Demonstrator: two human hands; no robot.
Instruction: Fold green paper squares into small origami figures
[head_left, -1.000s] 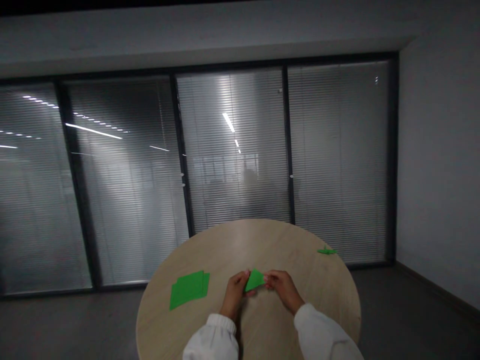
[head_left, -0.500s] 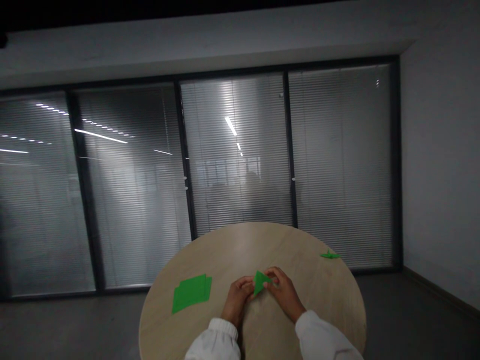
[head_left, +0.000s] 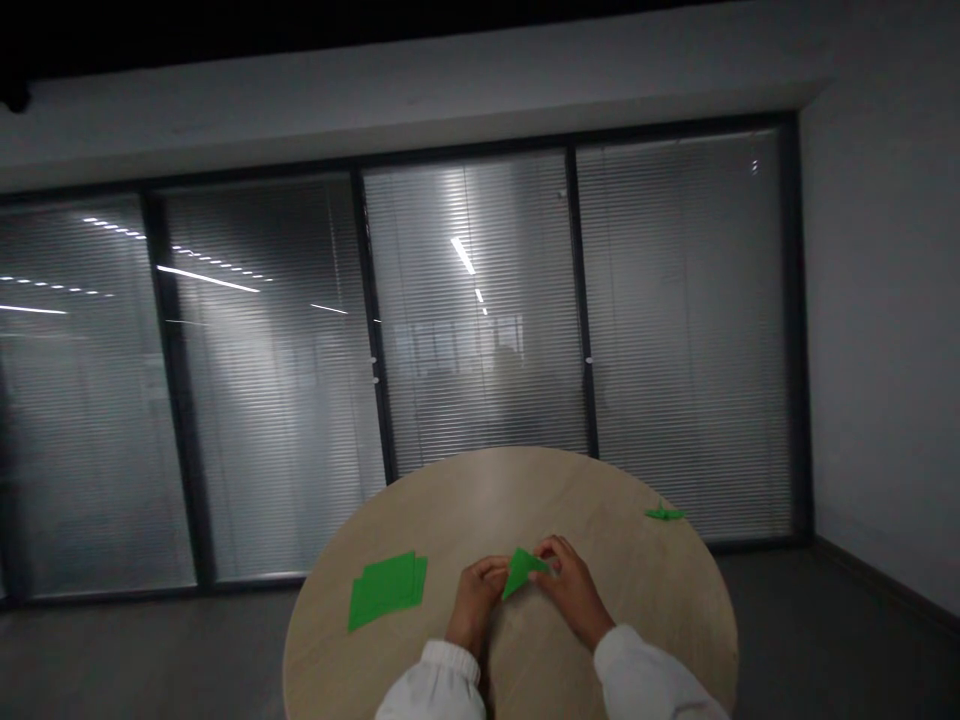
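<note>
Between my two hands is a folded piece of green paper [head_left: 519,570], roughly triangular, held a little above the table. My left hand [head_left: 477,598] pinches its left side, with the fingers curled. On its right side, my right hand [head_left: 571,590] grips the paper between thumb and fingers. Part of the paper is covered by the fingertips, so its exact folds cannot be made out. Several flat green paper sheets [head_left: 388,590] lie overlapping to the left of my left hand.
The round wooden table [head_left: 480,500] carries everything. A small folded green paper figure [head_left: 664,514] lies near its far right edge. Behind the table stands a glass partition with blinds [head_left: 480,400], and a white wall [head_left: 885,350] rises on the right.
The folded paper has tilted slightly, and its lower left corner now points further left. Both hands keep their hold on it. The whole view has shifted a little.
</note>
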